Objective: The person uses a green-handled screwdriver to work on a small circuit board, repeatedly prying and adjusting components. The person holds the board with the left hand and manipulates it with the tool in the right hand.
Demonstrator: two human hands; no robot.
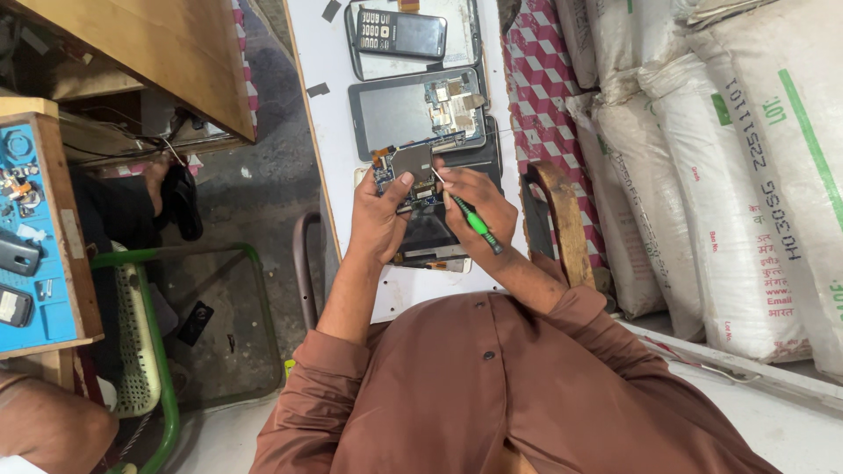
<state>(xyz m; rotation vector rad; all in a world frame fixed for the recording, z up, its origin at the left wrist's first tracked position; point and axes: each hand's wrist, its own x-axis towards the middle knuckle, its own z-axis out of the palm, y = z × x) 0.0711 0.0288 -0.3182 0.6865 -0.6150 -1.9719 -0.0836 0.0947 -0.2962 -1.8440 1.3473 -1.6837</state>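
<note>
Small blue circuit board (406,175) with a grey metal shield, held tilted above the table; green-handled screwdriver (470,219) tip touching it.

— What kind of place is this?

— A cramped workshop. A narrow white table (329,105) runs up the middle, over a grey concrete floor (263,175).

— And on the right?

— White woven sacks (702,175) are stacked high, just beside a red-and-white patterned cloth (540,79).

— The left side?

— A wooden tabletop (158,48) fills the upper corner, a wooden bench with a blue mat (39,290) stands at the edge, and a green metal-framed chair (154,351) sits near it. The light is soft and even.
</note>
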